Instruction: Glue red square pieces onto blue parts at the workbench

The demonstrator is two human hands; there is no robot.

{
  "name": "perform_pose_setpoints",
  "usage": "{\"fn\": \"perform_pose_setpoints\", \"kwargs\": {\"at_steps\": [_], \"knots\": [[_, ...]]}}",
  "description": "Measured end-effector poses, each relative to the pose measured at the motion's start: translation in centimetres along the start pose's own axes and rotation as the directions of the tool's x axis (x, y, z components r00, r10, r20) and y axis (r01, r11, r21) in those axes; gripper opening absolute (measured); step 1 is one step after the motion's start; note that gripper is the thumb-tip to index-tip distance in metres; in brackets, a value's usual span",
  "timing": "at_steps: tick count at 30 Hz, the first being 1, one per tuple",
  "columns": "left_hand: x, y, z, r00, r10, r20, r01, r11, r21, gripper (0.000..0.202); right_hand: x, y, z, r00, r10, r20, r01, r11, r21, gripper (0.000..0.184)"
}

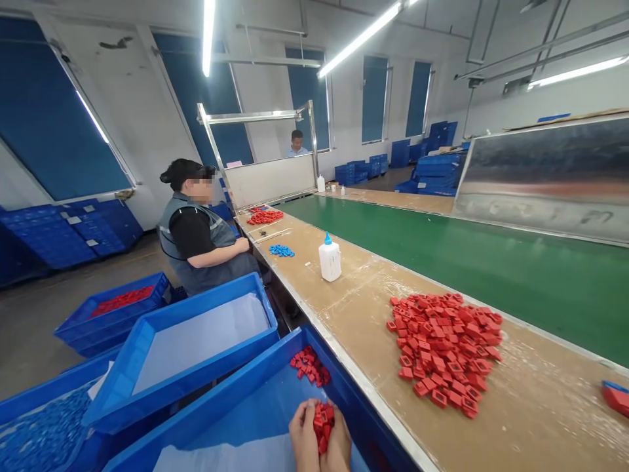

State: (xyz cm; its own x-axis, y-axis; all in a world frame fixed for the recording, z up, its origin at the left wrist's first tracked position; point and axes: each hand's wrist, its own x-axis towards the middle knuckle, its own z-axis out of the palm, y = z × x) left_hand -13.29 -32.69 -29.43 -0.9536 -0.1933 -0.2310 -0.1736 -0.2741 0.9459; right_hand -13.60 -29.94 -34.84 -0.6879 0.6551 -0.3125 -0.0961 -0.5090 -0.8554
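Note:
My left hand point(303, 436) and my right hand point(338, 449) are cupped together at the bottom of the view, low over a blue plastic crate point(275, 373). Between them they hold a bunch of small red rectangular parts point(323, 426), probably plastic. More of these parts lie in a small heap point(309, 366) inside the crate, just ahead of my hands. A much larger heap of red parts point(445, 347) spreads across the tan workbench point(354, 308) to my right.
A white glue bottle point(329, 257) stands on the bench beyond the red heap. Further along are blue parts point(282, 250) and more red parts point(265, 217). A seated co-worker point(196, 229) works there. To my left are blue crates point(196, 341), and a green conveyor belt point(442, 262) runs beside the bench.

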Motion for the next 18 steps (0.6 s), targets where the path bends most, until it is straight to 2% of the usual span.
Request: {"fn": "perform_pose_setpoints", "kwargs": {"at_steps": [6, 10, 13, 16, 18], "knots": [[-0.3, 1.7, 0.7, 0.994, 0.006, 0.114, -0.015, 0.997, 0.081, 0.048, -0.4, -3.0, 0.1, 0.999, 0.049, 0.021, -0.050, 0.998, 0.038, 0.048], [0.1, 4.6, 0.6, 0.983, 0.029, 0.183, -0.059, 0.985, 0.163, 0.051, -0.9, -5.2, 1.7, 0.997, 0.051, 0.050, -0.054, 0.997, 0.063, 0.049], [0.5, 6.8, 0.6, 0.969, 0.002, 0.247, -0.059, 0.973, 0.223, 0.051, -1.2, -6.8, 3.2, 0.996, 0.056, 0.064, -0.061, 0.994, 0.087, 0.045], [0.6, 8.8, 1.2, 0.966, -0.021, 0.256, -0.052, 0.960, 0.275, 0.049, -1.4, -8.5, 4.4, 0.994, 0.066, 0.082, -0.075, 0.991, 0.113, 0.043], [0.2, 10.0, 1.8, 0.971, 0.021, 0.237, -0.091, 0.953, 0.289, 0.047, -1.6, -10.0, 5.2, 0.993, 0.065, 0.101, -0.079, 0.988, 0.135, 0.043]]}}
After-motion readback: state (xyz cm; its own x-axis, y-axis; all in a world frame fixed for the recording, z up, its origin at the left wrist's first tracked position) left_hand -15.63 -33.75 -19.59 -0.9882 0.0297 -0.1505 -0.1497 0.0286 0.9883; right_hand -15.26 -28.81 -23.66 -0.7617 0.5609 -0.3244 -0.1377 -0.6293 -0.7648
